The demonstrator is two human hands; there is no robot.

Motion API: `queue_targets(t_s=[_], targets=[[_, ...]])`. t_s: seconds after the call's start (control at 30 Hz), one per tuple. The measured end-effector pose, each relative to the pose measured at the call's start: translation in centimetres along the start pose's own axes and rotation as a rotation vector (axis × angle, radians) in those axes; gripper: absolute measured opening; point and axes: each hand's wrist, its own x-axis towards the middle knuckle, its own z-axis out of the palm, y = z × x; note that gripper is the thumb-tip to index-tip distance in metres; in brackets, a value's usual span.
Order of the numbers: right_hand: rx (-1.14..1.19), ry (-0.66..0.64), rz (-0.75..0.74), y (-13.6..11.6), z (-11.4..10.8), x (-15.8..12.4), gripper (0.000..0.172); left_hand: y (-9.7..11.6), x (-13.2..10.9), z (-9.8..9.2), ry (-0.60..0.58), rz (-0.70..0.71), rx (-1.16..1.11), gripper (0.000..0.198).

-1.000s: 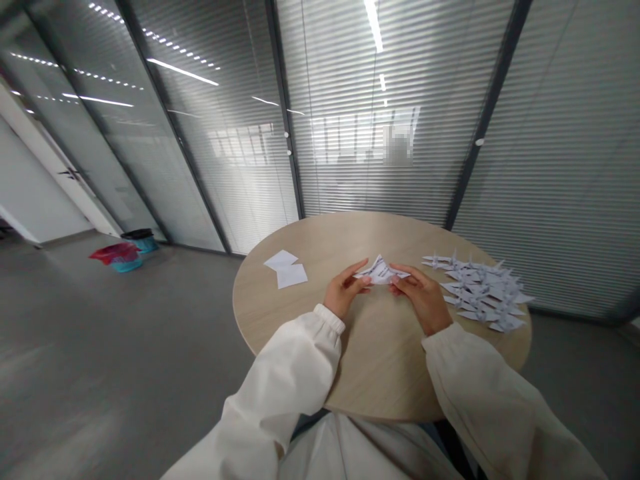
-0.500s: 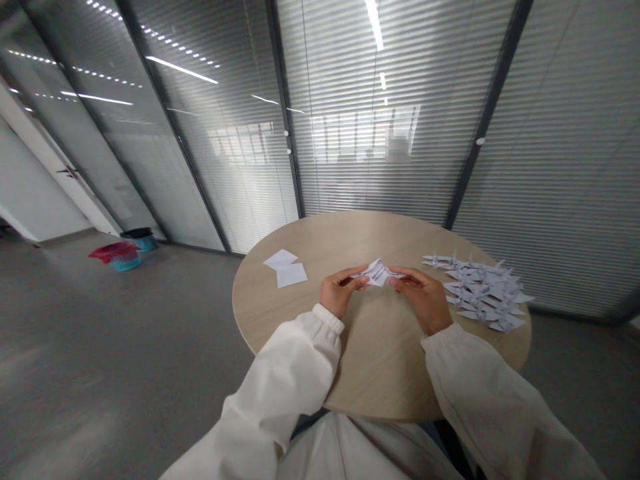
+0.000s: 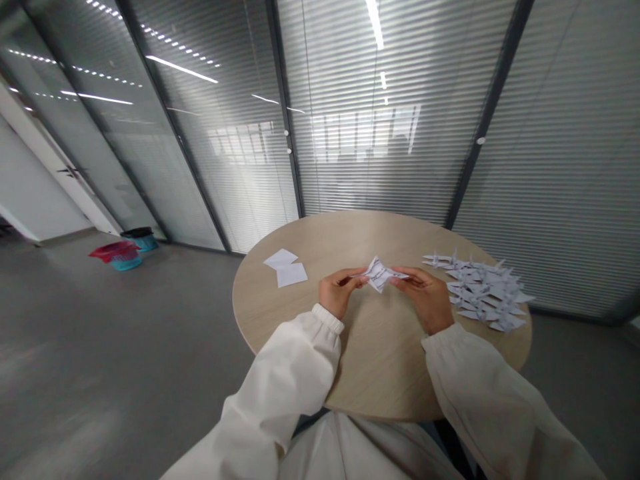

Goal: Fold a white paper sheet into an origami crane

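Observation:
Between my left hand (image 3: 340, 292) and my right hand (image 3: 420, 297) I hold a partly folded sheet of white printed paper (image 3: 379, 274), pinched at its two sides by the fingertips of both hands. The folded paper is pointed and has dark print on it. Just right of my right hand lies a heap of several folded paper cranes (image 3: 483, 290). Two loose white paper squares (image 3: 285, 270) lie left of my left hand, one partly overlapping the other.
All of this rests on a round light wood table (image 3: 375, 360). Glass partition walls with blinds (image 3: 380, 153) stand behind it. On the grey floor at the left are a blue basket with red plastic (image 3: 123, 255) and a dark-rimmed bin (image 3: 139, 239).
The folded paper has tilted and its lower point now shows below my fingers. My hands have drawn slightly closer together around it.

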Motion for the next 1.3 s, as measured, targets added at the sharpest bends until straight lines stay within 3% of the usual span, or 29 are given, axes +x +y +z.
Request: queue_targets(t_s=[0.43, 0.77, 1.3], targets=[[-0.168, 0.038, -0.120, -0.60, 0.03, -0.18, 0.029, -0.30, 0.21, -0.33, 0.059, 0.192, 0.159, 0.017], [-0.164, 0.053, -0.112, -0.24, -0.10, -0.08, 0.029, -0.09, 0.31, -0.23, 0.124, 0.143, 0.107, 0.019], [-0.159, 0.077, -0.072, -0.40, -0.69, 0.12, 0.030, 0.45, 0.14, -0.96, 0.053, 0.248, 0.135, 0.014]])
